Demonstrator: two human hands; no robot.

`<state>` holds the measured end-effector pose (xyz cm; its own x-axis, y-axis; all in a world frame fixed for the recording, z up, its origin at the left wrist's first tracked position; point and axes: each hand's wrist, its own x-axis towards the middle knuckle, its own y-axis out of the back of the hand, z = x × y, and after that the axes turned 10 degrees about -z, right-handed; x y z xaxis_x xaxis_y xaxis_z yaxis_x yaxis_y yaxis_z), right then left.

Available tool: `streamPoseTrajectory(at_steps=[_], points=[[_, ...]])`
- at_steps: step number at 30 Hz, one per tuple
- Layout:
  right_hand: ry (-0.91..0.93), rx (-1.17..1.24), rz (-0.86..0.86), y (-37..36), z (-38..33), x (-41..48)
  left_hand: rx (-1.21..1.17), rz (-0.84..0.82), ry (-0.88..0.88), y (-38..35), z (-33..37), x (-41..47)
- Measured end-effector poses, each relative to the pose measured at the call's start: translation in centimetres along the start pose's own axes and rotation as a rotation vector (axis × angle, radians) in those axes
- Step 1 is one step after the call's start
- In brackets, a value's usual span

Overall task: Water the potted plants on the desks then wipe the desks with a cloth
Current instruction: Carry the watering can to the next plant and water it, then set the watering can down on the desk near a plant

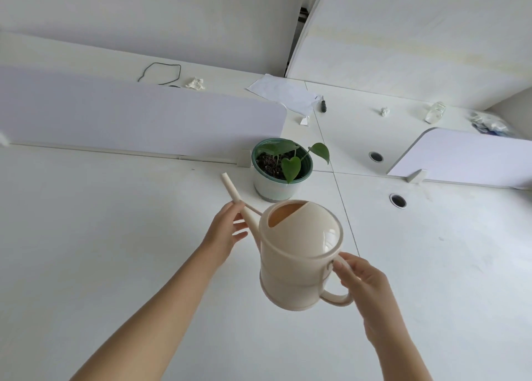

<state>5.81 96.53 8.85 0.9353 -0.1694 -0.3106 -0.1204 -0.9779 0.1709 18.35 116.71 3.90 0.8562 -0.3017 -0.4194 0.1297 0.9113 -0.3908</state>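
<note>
While I keep the watering can (299, 254) in the air above the table (115, 236), right hand (362, 283): fingers curled round the top of the handle (336, 297).
Left hand (227, 231): forefinger hooked over the spout (233, 192) near its base, other fingers loosely apart beneath it.
Potted plant (283, 165): upright just beyond the can, to the right of the spout tip, beside the end of a partition (144, 118).
Hard to tell: I cannot see the left thumb, nor any water level through the can's opening; a clear wrapper at far right is blurred.
Table: white, seamed, with two round cable holes (398, 200).
Beyond: paper sheet (283, 93), crumpled tissue (195, 83), black cord (159, 72), clear bottle (435, 111), white walls.
</note>
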Motion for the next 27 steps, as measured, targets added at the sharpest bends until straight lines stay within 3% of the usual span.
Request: streamPoseTrajectory(at_steps=[11,15,27], points=[[-0.082,-0.21,-0.373,-5.1,4.3,-0.4,0.117,0.305,-0.147,8.6,-2.1,-9.8],[-0.056,-0.25,-0.485,-6.6,4.6,-0.8,0.018,0.395,-0.164,9.9,-2.9,-13.1],[-0.085,-0.198,-0.596,-8.4,7.7,-1.2,-0.111,0.544,-0.145,10.9,-5.6,-16.8]])
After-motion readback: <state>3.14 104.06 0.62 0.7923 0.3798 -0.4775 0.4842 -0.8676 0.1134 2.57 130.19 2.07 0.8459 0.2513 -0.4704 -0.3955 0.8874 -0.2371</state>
